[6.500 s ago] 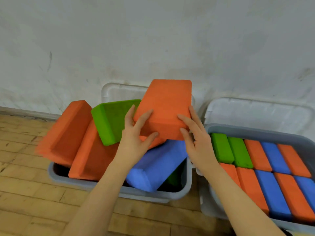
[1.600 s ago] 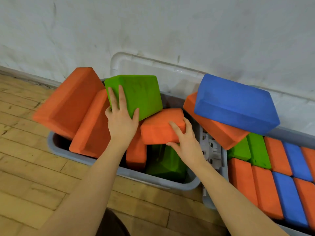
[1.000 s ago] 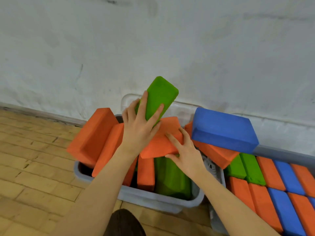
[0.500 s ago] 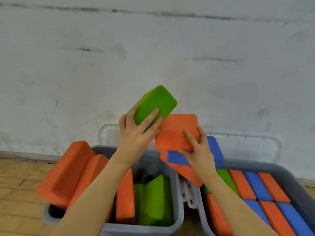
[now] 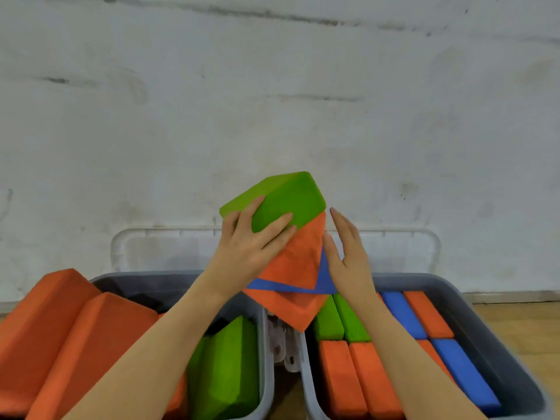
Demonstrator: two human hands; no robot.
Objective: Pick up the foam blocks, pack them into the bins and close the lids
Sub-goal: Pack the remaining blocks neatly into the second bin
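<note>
L hand (image 5: 248, 250) fingers still gripping green block (image 5: 281, 200), R hand (image 5: 348, 256) fingers now open, off orange block (image 5: 298, 262).

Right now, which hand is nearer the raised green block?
Left. The left hand grips the green block, fingers wrapped over its near face. The right hand is open, beside it to the right, by the orange block underneath.
</note>
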